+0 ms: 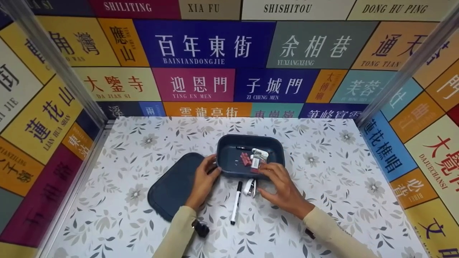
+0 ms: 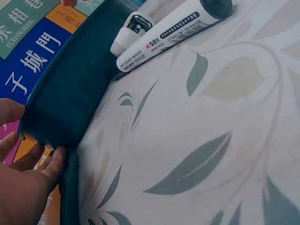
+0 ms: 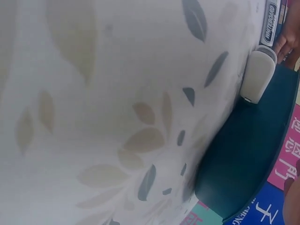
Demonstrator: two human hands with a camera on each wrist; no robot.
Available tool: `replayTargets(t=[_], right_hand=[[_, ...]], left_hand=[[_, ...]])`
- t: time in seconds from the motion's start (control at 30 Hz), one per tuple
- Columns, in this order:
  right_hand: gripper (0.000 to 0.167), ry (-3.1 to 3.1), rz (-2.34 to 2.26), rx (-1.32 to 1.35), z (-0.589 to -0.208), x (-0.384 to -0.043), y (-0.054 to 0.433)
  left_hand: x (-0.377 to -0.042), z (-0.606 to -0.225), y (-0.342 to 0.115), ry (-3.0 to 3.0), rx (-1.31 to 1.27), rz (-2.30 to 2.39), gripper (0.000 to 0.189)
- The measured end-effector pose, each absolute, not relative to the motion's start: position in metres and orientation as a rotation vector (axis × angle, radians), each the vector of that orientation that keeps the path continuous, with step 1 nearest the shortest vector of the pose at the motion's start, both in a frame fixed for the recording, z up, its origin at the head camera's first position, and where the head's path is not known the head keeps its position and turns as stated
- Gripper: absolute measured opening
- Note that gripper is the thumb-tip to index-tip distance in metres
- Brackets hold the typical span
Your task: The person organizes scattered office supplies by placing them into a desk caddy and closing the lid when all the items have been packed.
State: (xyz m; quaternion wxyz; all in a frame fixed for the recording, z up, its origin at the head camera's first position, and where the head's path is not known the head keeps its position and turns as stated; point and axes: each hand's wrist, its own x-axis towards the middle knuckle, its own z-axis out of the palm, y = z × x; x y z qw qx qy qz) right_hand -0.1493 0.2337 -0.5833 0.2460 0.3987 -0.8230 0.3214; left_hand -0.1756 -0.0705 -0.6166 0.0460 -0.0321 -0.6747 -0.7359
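My left hand (image 1: 205, 177) holds the left front corner of a dark blue box (image 1: 226, 154), its fingers curled about the outside. Reaching over the front wall, my right hand (image 1: 283, 186) has its fingers in the box beside small red pieces (image 1: 245, 158) and a white item (image 1: 255, 163). Its thumb stays outside, apart from those fingers, near a small white stapler (image 1: 250, 188). A slim black pen (image 1: 244, 147) lies farther back in the box. In front of it, a whiteboard marker (image 1: 235, 206) with black ends lies beside the stapler, also visible in the left wrist view (image 2: 164, 37).
The dark blue lid (image 1: 175, 184) lies flat at the left of the box, partly under my left forearm. A table (image 1: 315, 215) with a leaf-and-flower print carries everything. Panels with coloured signs (image 1: 200, 43) stand behind and at both sides.
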Motion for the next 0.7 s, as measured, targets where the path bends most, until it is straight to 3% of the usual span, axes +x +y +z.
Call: replayTargets(t=[0.7], right_hand=[[0.058, -2.226, 0.825, 1.155, -0.602, -0.143, 0.229]], left_hand=[[-0.177, -0.618, -0.072, -2.06, -0.108, -2.236, 0.053]])
